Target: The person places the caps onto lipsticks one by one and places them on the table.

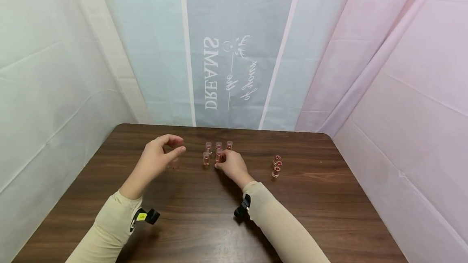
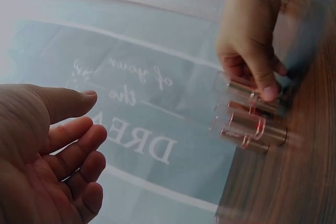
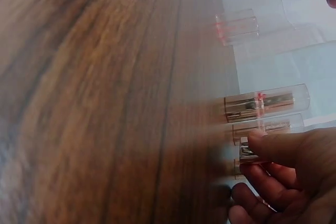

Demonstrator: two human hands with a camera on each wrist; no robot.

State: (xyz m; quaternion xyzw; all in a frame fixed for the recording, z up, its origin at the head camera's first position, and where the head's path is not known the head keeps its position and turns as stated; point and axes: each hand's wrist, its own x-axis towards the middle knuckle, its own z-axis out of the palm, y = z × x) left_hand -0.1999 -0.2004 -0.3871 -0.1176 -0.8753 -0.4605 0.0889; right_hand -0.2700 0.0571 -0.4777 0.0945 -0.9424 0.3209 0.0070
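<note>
Copper-toned tube [image 1: 219, 156] seems mid-placement, right fingers [image 3: 273, 186] pinching it beside similar tubes [image 1: 206, 159] (left fingers [image 2: 77, 142] parted, empty), likely needing steady release.

The tube [image 3: 244, 153] in the right fingers [image 3: 270, 182] looks like glossy metal; the tubes [image 3: 241, 109] just beside them match it, under clear, smooth plastic. Near the left fingers [image 1: 169, 139], a cap [image 3: 239, 29] looks like clear plastic. Beneath both, the desk [image 1: 307, 214] shows lightly glossy wood grain; beyond, the drape [image 1: 161, 44] is matt, creased cloth.
</note>
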